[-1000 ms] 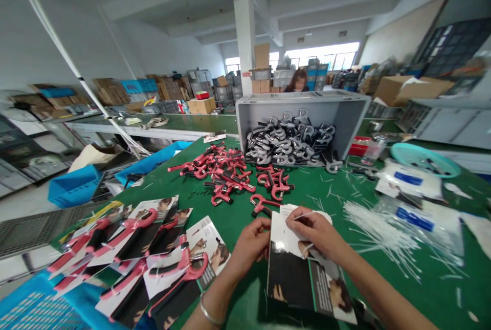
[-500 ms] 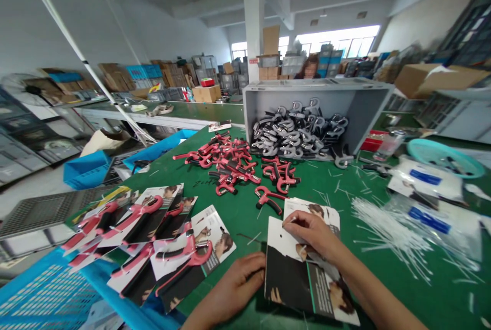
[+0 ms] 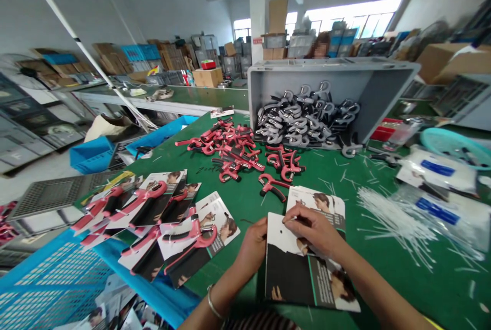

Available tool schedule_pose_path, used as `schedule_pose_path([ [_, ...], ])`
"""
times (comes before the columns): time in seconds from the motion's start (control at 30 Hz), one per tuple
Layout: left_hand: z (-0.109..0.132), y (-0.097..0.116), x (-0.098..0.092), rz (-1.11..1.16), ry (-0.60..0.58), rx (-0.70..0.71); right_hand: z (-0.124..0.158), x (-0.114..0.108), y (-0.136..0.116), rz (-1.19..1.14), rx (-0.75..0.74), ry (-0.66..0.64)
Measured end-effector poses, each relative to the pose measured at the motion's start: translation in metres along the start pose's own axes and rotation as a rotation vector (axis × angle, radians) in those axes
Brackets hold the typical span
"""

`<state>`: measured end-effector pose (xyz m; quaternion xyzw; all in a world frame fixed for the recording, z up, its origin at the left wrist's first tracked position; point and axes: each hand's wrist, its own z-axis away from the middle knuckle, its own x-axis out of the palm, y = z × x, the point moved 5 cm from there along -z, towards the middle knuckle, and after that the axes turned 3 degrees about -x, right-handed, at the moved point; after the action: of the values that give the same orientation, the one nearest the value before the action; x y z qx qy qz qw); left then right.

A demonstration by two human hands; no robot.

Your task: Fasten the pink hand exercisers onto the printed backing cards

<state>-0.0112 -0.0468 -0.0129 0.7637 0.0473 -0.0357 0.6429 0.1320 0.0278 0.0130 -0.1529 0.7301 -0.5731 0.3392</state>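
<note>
Both hands (image 3: 284, 240) pinch card (image 3: 295, 263); long axis runs twd/away from person, flat on table.

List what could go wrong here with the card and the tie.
The right hand pinches a thin white tie at the card; it may slip out. The left hand grips only the card's edge, so the card could bend. Loose ties beside it could snag a sleeve.

Pink grippers (image 3: 230, 153) — grey ones (image 3: 303, 117) — green table (image 3: 345, 176).
</note>
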Motion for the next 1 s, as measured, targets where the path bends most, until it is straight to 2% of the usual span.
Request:
schedule_pose_path([
  [0.17,0.005,0.009,-0.008,-0.046,-0.015,-0.03,0.004,0.002,-0.01,0.104,-0.187,-0.042],
  [0.33,0.009,0.012,-0.013,-0.057,-0.025,-0.097,0.006,0.007,-0.009,0.09,-0.213,-0.141],
  [0.5,0.015,-0.002,-0.013,0.288,0.065,-0.35,0.007,0.011,-0.008,0.181,-0.18,-0.161],
  [0.67,0.024,0.013,-0.018,0.493,0.019,-0.415,0.011,0.018,-0.021,0.304,-0.226,-0.159],
  [0.73,0.025,0.018,-0.022,0.48,0.03,-0.456,0.013,0.023,-0.027,0.319,-0.244,-0.168],
  [0.87,0.021,0.016,-0.03,0.253,0.125,-0.477,0.02,0.025,-0.032,0.273,-0.213,-0.159],
  [1.0,0.017,-0.001,-0.026,0.223,0.052,-0.527,0.014,0.0,-0.033,0.182,-0.211,-0.085],
])
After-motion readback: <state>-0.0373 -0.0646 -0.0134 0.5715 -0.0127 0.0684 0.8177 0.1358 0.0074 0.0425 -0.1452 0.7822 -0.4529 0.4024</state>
